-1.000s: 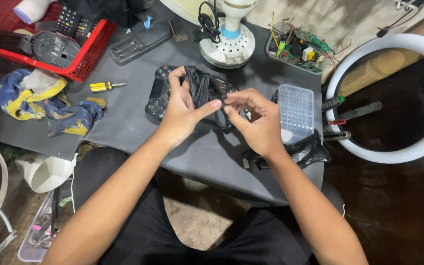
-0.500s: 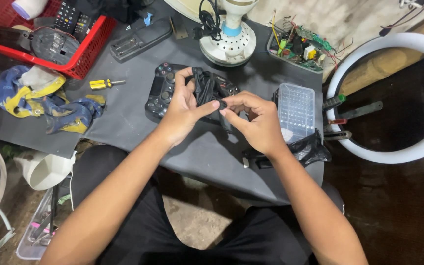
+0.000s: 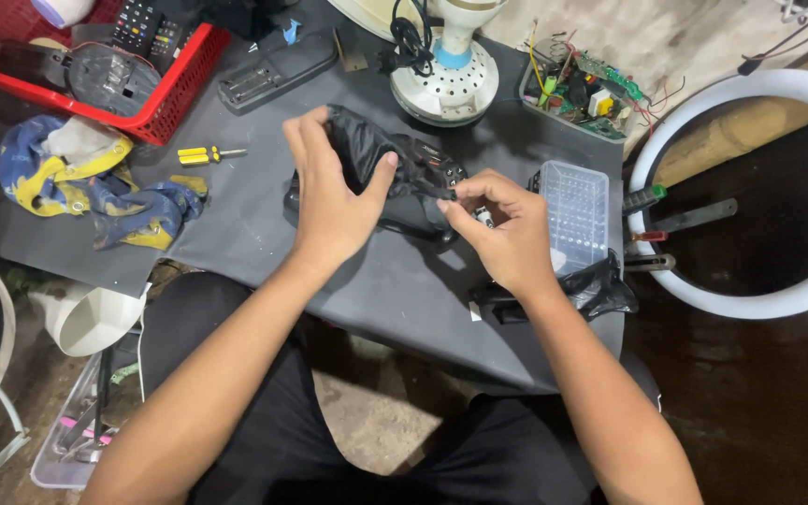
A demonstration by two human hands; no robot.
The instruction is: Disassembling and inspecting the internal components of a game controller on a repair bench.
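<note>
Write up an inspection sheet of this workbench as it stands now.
Surface: dark grey mat on the table, crowded.
Job's things: black game controller, tilted up off the mat.
Clutter: yellow screwdriver, blue-yellow cloth, red basket, clear plastic box, black bag, circuit board.
Grippers: left hand grips the controller's left side; right hand pinches at its right end.
Cables: black cord coiled on the white fan base.
Surroundings: white ring light at right, bare floor.
</note>
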